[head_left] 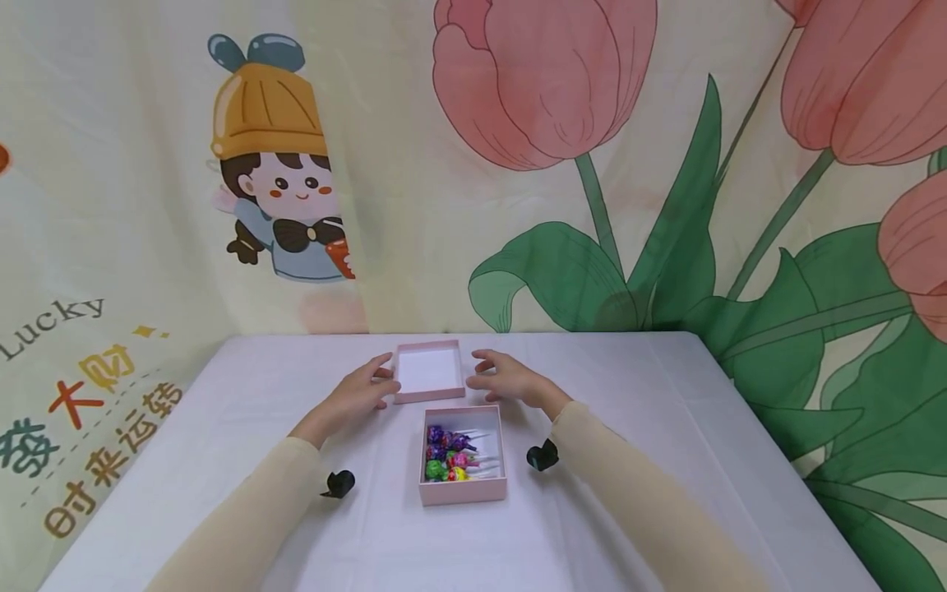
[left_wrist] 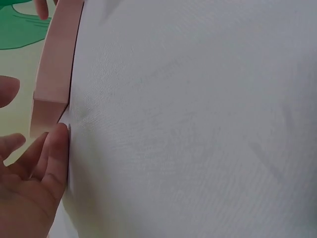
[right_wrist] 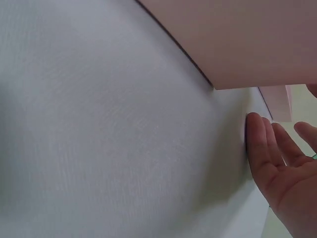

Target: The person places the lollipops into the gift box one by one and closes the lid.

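Observation:
A pale pink box lid (head_left: 431,393) lies on the white tablecloth with its white inside facing up. To its left is my left hand (head_left: 360,386), fingers spread and loosely bent, the thumb close to the lid's near corner; whether it touches is hard to tell. My right hand (head_left: 509,379) hovers at the lid's right side with relaxed fingers and nothing in its grasp. Nearer to me stands the open pink box (head_left: 463,492), with several wrapped lollipops (head_left: 448,452) inside, their sticks pointing right. In the right wrist view, the box wall (right_wrist: 247,44) rises beside the right hand's fingers (right_wrist: 257,141).
A white cloth (head_left: 636,510) covers the table. Behind it hangs a curtain (head_left: 399,164) printed with tulips and a cartoon child. Black wrist-worn pieces (head_left: 340,484) show beside both cream sleeves (head_left: 244,518).

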{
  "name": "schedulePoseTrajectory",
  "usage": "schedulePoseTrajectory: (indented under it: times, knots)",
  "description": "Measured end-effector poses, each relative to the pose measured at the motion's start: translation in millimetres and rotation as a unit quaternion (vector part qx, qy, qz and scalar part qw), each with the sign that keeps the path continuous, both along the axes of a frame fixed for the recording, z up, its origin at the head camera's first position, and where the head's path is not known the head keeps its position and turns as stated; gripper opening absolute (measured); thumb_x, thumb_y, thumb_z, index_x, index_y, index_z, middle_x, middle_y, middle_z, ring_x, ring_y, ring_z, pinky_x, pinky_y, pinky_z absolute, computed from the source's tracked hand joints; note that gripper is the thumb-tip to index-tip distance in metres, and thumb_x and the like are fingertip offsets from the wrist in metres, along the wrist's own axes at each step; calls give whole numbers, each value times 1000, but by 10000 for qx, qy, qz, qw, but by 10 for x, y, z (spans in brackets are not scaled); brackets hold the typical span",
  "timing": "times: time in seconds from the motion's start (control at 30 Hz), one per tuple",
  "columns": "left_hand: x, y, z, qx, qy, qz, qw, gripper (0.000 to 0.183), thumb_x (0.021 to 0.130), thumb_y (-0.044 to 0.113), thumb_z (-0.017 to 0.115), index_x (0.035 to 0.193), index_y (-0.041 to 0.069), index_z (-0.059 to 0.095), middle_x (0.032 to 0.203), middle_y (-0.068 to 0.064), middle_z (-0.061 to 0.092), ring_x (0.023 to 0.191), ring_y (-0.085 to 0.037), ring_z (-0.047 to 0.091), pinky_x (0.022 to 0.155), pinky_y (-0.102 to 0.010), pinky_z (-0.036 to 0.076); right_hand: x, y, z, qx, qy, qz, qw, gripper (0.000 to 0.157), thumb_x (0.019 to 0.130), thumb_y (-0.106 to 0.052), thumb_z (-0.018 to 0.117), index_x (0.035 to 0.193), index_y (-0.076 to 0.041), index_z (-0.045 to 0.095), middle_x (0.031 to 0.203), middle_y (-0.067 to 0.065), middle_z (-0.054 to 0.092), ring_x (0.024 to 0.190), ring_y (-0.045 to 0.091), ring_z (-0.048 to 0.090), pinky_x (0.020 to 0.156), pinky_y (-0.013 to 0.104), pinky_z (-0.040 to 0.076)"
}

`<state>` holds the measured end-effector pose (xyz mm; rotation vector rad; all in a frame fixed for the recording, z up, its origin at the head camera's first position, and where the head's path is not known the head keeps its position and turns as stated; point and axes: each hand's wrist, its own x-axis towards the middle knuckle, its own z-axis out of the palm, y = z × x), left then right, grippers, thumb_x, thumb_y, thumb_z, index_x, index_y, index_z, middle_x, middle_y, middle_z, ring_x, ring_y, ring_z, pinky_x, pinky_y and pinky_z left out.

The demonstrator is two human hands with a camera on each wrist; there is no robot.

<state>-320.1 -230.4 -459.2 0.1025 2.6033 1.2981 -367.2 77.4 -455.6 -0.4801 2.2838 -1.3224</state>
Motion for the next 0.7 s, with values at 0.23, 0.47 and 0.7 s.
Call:
schedulePoseTrajectory:
  times: [0.23, 0.47, 0.7]
  knots:
    - [-65, -14, -33, 30, -60, -32, 10000, 78, 105, 22, 59, 169, 5, 19, 158, -26, 45, 109, -29, 64, 93, -39, 55, -40, -96, -88, -150, -108, 91, 9998, 69, 107, -28, 64, 166, -10, 34, 157, 20, 48, 129, 33, 61, 104, 43, 55]
    - [-114, -4, -92, -51, 121, -68, 9999, 80, 99, 16, 61, 168, 4, 24, 156, -26, 47, 117, -32, 60, 86, -33, 55, -41, -135, -94, 48, 14, 207, 9998, 65, 110, -28, 59, 167, -10, 34, 158, 17, 48, 135, 31, 55, 106, 45, 54]
    - [-97, 58, -101, -57, 73, -25, 10000, 80, 99, 15, 60, 169, 6, 22, 158, -25, 45, 128, -35, 56, 92, -36, 55, -55, -139, -153, 103, 153, 292, 9994, 63, 109, -22, 57, 166, -7, 33, 157, 16, 50, 133, 28, 55, 105, 43, 54]
